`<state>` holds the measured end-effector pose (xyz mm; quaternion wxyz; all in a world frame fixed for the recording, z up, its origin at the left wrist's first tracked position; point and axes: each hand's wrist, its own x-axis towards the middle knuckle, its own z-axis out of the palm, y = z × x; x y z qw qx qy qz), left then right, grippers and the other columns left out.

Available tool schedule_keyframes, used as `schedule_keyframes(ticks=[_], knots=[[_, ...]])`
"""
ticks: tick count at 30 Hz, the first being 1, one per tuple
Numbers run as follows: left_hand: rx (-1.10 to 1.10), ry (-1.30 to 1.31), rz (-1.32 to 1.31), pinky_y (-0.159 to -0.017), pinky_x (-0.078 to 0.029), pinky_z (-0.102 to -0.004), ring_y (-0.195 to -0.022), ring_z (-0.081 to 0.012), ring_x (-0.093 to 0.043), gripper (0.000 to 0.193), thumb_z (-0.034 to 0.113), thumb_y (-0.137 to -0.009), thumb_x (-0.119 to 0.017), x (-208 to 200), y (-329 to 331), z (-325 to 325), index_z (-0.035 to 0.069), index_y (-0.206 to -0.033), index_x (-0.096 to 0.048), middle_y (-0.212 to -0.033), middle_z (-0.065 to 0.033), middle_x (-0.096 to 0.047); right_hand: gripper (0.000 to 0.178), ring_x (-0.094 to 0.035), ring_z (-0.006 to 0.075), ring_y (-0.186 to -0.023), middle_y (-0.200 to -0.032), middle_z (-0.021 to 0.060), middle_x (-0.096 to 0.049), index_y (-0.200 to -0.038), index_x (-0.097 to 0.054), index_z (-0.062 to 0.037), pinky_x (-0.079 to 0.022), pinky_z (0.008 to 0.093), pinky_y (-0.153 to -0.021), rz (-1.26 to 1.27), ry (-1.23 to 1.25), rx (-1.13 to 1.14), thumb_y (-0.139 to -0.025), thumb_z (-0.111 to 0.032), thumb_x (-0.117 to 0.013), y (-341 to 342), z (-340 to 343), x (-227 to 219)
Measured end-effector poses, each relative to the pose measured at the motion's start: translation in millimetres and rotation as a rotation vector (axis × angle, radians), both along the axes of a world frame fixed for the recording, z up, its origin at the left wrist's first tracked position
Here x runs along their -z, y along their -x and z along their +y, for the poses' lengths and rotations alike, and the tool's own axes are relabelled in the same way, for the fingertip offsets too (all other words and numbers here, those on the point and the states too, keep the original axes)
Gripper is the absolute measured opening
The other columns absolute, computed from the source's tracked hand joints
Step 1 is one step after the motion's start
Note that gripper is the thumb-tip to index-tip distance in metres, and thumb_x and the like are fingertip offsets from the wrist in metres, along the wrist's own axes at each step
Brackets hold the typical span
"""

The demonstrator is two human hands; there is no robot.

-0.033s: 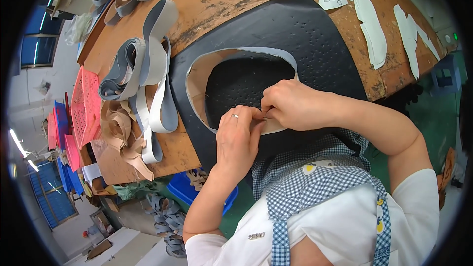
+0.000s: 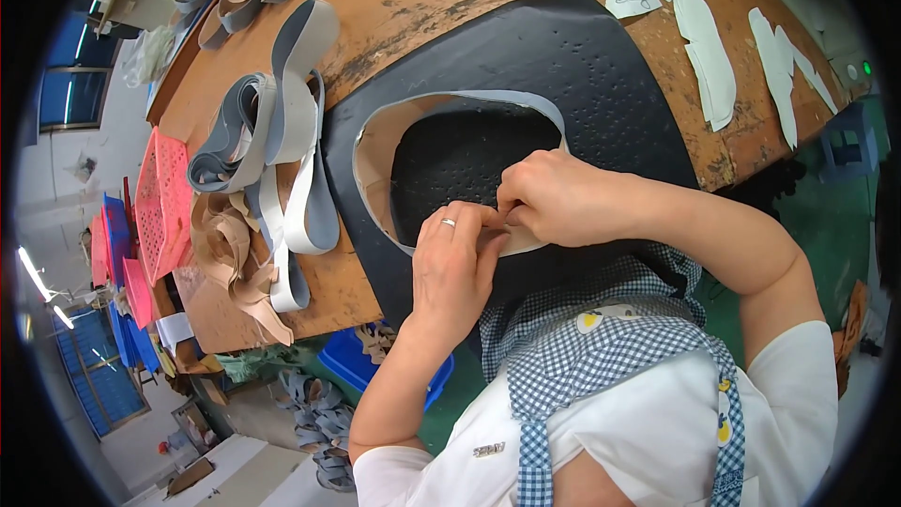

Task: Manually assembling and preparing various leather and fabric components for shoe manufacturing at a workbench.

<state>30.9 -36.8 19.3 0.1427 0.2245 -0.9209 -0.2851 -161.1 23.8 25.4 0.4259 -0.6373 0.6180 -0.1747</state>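
A closed loop of wide strip (image 2: 377, 145), beige inside and grey-blue along its outer edge, stands on edge on a black perforated mat (image 2: 601, 66). At the loop's near side, my left hand (image 2: 452, 258), with a ring on one finger, grips the strip between thumb and fingers. My right hand (image 2: 554, 195) pinches the same strip just to the right, its fingertips almost meeting the left ones. Whatever lies exactly between the fingertips is hidden. Both hands are closed on the band.
Left of the mat lie coiled grey strips (image 2: 300, 131) and tangled beige strips (image 2: 225, 244). White cut pieces (image 2: 704, 56) lie at the table's far right. Beyond the left edge stands a pink basket (image 2: 161, 197). A blue bin (image 2: 352, 357) sits below the table's near edge.
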Motion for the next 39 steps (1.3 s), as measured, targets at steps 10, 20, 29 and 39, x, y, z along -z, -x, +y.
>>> schedule_keyframes(ticks=[10,20,29,39], knots=[[0.071,0.11,0.134,-0.074,-0.052,-0.0368,-0.087,-0.0286,-0.063,0.02,-0.006,-0.075,-0.073,8,1,2,0.005,-0.091,-0.067,-0.094,-0.0094,-0.063,0.02,-0.07,0.0359,-0.082,-0.084,0.0215,-0.071,-0.093,-0.073,0.0047,-0.054,0.0439,-0.08,-0.028,-0.048,0.025,-0.09,-0.012,-0.062,1,2,-1],[0.154,0.047,0.039,-0.078,-0.049,-0.0403,-0.092,-0.0307,-0.058,0.023,-0.005,-0.075,-0.073,-3,8,4,0.001,-0.09,-0.057,-0.101,-0.0124,-0.058,0.03,-0.069,0.0344,-0.077,-0.082,0.0209,-0.068,-0.079,-0.07,0.0026,-0.057,0.0416,-0.071,0.246,0.336,0.082,-0.076,-0.026,-0.08,-21,23,18],[0.136,0.195,-0.018,-0.078,-0.046,-0.0407,-0.096,-0.0285,-0.058,0.024,0.0,-0.074,-0.072,11,1,1,0.002,-0.094,-0.059,-0.102,-0.0107,-0.059,0.014,-0.066,0.0307,-0.078,-0.092,0.0127,-0.06,-0.089,-0.063,0.0019,-0.055,0.0367,-0.064,0.076,0.526,0.284,-0.076,0.002,-0.07,-27,56,19],[0.282,0.49,-0.01,-0.092,-0.045,-0.0413,-0.098,-0.0268,-0.061,0.021,0.004,-0.077,-0.064,17,1,1,0.001,-0.098,-0.059,-0.102,-0.0118,-0.064,0.025,-0.065,0.0248,-0.096,-0.103,0.012,-0.067,-0.097,-0.071,0.004,-0.057,0.0331,-0.079,0.324,0.92,0.112,-0.073,-0.005,-0.069,-36,85,45]])
